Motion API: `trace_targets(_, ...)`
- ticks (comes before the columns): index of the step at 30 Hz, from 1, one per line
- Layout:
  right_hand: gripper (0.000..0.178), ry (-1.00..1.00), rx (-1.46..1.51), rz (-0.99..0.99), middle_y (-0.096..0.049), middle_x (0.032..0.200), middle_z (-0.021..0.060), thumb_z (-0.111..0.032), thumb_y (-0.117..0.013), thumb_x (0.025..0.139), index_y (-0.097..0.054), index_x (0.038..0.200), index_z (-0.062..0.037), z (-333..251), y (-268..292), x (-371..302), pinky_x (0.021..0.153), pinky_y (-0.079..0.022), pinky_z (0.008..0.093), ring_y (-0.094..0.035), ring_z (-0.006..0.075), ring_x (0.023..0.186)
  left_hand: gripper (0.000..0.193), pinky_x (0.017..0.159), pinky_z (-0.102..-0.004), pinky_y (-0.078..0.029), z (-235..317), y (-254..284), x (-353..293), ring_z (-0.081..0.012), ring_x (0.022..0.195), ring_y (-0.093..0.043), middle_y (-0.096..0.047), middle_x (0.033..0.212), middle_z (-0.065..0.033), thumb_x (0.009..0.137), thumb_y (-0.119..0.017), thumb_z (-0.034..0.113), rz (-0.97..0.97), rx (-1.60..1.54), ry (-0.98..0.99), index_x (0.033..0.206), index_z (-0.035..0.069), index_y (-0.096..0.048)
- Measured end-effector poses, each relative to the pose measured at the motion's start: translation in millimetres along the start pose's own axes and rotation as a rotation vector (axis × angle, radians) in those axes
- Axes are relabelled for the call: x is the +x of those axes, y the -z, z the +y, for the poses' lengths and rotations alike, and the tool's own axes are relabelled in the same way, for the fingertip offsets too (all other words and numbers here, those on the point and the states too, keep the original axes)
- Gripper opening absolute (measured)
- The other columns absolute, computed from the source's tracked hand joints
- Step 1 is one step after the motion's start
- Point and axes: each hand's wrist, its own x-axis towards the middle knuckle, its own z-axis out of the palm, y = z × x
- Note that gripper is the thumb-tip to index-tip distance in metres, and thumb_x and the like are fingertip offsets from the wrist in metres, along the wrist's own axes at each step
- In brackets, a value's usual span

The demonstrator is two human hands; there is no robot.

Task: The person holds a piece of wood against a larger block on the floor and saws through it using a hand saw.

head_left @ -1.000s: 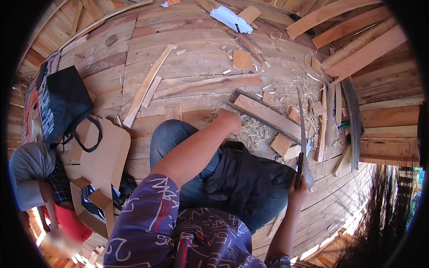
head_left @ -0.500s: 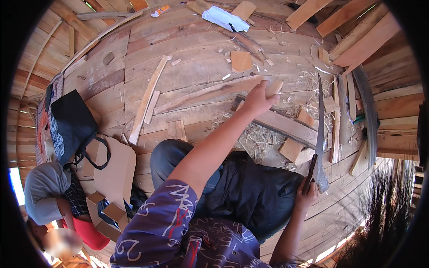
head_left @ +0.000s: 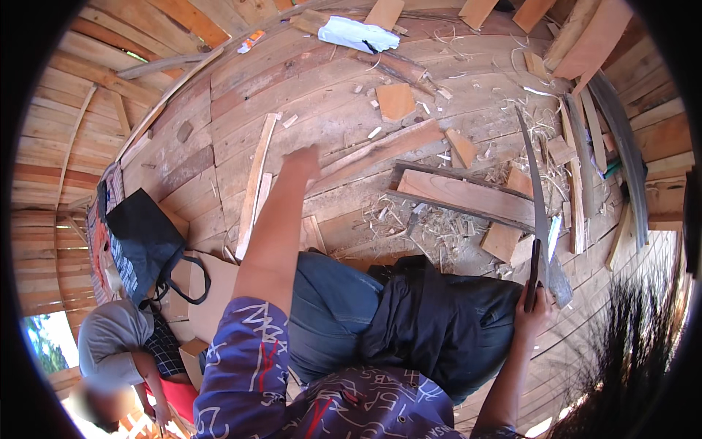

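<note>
My right hand (head_left: 537, 309) is closed around the dark handle of a long hand saw (head_left: 536, 183), at the right beside my knee. The saw's narrow blade points away from me over the wood shavings. My left arm reaches forward, and my left hand (head_left: 301, 162) is over the floor near the left end of a long thin board (head_left: 384, 152). Motion smears its fingers, so their grip does not show. Just left of it lie long narrow wood strips (head_left: 257, 172). A small wooden offcut (head_left: 461, 148) rests at the board's right end.
A thick plank (head_left: 464, 194) lies before my knees among shavings (head_left: 417, 227) and offcuts. More boards (head_left: 618, 139) lean at the right. At left are a black bag (head_left: 146, 230), cardboard (head_left: 213, 282) and a seated person (head_left: 117, 340). A white sheet (head_left: 358, 34) lies far off.
My left hand has let go of the small offcut, which now lies on the floor, and swung left. The right hand still grips the saw. The whole view has shifted somewhat.
</note>
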Motion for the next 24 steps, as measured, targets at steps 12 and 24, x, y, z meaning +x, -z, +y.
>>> trace_targets(12,0.016,-0.079,-0.010,-0.006,-0.061,0.066,0.0173,-0.014,-0.070,0.078,-0.059,0.075,-0.0032,4,-3,1,0.055,-0.048,0.0448,-0.061,0.0374,0.060,0.046,0.081,-0.0420,-0.052,-73,-68,-37,-0.0305,0.095,-0.065,-0.067,0.097,-0.0172,0.067,-0.075,0.028,0.199,0.163,-0.087,0.104,0.003,-0.062)
trace_targets(24,0.015,-0.085,0.055,0.096,-0.064,0.069,0.0152,-0.016,-0.071,0.074,-0.063,0.081,-0.0056,2,9,-3,0.058,-0.050,0.0426,-0.064,0.0338,0.062,0.044,0.084,-0.0429,-0.051,-42,89,-138,-0.0354,0.095,-0.064,-0.066,0.100,-0.0222,0.068,-0.069,0.029,0.418,0.114,-0.174,0.103,0.003,-0.067)
